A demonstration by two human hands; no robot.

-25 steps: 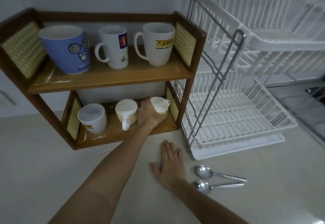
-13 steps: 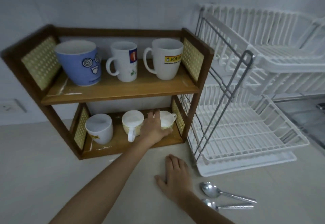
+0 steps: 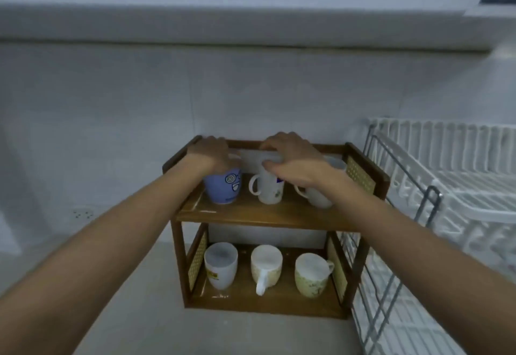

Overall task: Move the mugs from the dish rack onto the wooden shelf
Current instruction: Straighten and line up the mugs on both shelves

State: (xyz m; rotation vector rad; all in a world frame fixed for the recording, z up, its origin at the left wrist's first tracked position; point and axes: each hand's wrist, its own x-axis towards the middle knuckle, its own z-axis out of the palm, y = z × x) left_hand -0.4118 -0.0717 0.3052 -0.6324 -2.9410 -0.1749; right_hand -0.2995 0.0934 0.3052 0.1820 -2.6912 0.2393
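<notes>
The wooden shelf (image 3: 268, 216) stands on the counter against the wall. Its top tier holds a blue mug (image 3: 223, 187), a white mug with a logo (image 3: 269, 190) and a bigger white mug (image 3: 318, 199). On the lower tier stand three more mugs: a white one (image 3: 220, 268), a cream one (image 3: 265, 265) with its handle facing me, and a patterned one (image 3: 311, 276). My left hand (image 3: 209, 153) lies curled over the blue mug's rim. My right hand (image 3: 290, 159) pinches the logo mug's rim between thumb and fingers and hides part of the bigger mug.
The white two-tier dish rack (image 3: 446, 187) with its metal frame stands right beside the shelf and holds no mugs that I can see. A wall socket (image 3: 82, 213) sits low on the left. The pale counter (image 3: 139, 312) stretches out in front of the shelf.
My left hand left the lower-tier mug and rose to the blue mug. My right hand lifted off the counter to the top tier. The view tilted up, and the spoons are out of sight.
</notes>
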